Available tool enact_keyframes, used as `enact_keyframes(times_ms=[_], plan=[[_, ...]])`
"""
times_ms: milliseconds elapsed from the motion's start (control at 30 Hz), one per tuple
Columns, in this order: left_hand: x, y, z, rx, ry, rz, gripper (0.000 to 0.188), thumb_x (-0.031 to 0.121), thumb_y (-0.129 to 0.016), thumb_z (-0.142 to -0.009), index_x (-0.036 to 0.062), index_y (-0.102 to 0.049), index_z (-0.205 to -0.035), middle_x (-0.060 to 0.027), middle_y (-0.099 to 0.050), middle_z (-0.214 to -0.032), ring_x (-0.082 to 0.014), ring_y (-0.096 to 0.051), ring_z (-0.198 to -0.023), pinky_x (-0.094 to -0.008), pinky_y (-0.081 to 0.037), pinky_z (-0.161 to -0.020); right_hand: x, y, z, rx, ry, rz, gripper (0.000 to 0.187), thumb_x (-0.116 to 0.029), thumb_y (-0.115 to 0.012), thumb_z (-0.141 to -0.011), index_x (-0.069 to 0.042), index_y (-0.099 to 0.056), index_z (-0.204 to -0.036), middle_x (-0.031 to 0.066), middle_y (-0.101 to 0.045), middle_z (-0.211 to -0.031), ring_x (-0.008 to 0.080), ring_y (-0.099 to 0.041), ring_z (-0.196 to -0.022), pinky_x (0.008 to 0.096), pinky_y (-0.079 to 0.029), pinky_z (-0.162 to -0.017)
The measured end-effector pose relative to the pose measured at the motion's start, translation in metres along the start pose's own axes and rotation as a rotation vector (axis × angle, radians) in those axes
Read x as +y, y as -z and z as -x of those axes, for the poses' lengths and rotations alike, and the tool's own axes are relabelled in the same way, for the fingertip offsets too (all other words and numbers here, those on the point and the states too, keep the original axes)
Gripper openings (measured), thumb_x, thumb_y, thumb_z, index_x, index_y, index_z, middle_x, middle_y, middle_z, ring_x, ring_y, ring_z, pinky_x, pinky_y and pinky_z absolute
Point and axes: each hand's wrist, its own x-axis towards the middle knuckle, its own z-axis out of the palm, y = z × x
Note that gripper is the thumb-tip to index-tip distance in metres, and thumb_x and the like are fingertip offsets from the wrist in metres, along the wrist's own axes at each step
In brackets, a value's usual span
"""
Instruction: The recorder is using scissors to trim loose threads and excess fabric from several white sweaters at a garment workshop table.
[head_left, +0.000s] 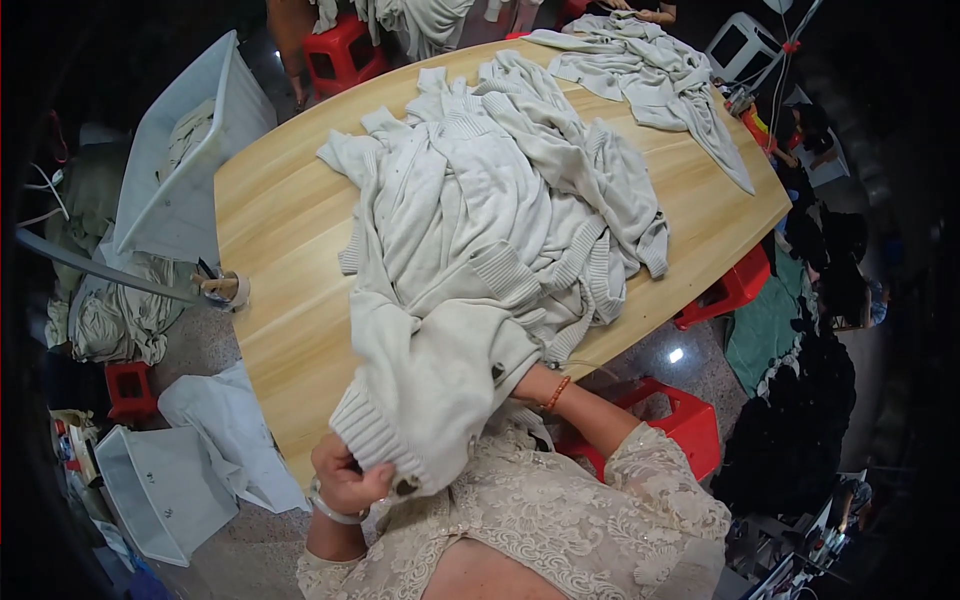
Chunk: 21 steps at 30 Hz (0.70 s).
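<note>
- A pale grey knit garment (440, 370) lies at the counter's near edge, between the hands, its lower part hanging over toward the wearer's lace top (560, 500).
- The left hand (340, 482) has its fingers (378, 480) closed on the bottom corner of the garment's wide ribbed band (372, 428), thumb on top.
- The right hand (533, 385) goes in against the garment's right side; the cloth hides its fingers, so how far they are open, or what they grip, I cannot tell.
- The garment's far end meets the heap of similar knitwear (460, 190) on the counter (290, 270); a hard tug could drag other pieces along if they are tangled.
- With so much cloth over the edge, a loosened left grip might let it slide toward the red stool (690, 425) or the floor.
- The beaded bracelet (556, 393) on the right wrist sits close to the knit and could snag a loop.
- Pulling on one corner alone may stretch the ribbing out of shape.
</note>
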Motion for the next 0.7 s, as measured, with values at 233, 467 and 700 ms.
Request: enact_keyframes(times_ms=[233,467,700], plan=[[-0.038,-0.027,-0.026,0.199,0.002,0.264,0.04,-0.005,-0.06,-0.075,-0.0075,-0.059,-0.115,-0.0068,-0.065,-0.106,-0.011,-0.06,-0.095,-0.0246,-0.046,-0.085,-0.026,0.053,-0.031,-0.205,-0.095,0.257,0.07,-0.042,-0.045,-0.094,-0.007,-0.024,-0.15,0.0119,-0.021,-0.157,0.0268,-0.018,-0.145,0.0342,-0.009,-0.118],[-0.053,-0.044,-0.019,0.42,-0.06,0.144,0.032,-0.002,-0.059,-0.078,-0.005,-0.06,-0.109,-0.0053,-0.065,-0.102,-0.0107,-0.06,-0.091,-0.025,-0.046,-0.085,-0.041,0.071,-0.085,-0.273,-0.01,0.23,0.068,-0.042,-0.048,-0.092,-0.007,-0.028,-0.147,0.0133,-0.028,-0.152,0.0271,-0.026,-0.139,0.0367,-0.018,-0.114],[0.038,-0.081,0.014,0.19,-0.221,0.288,0.028,0.004,-0.068,-0.075,-0.0096,-0.063,-0.099,-0.009,-0.067,-0.099,-0.0179,-0.062,-0.095,-0.0332,-0.047,-0.087,-0.112,0.121,-0.087,-1.007,-0.171,-0.025,0.057,-0.029,-0.052,-0.091,-0.002,-0.037,-0.139,0.0167,-0.038,-0.141,0.0283,-0.038,-0.127,0.0383,-0.03,-0.104]])
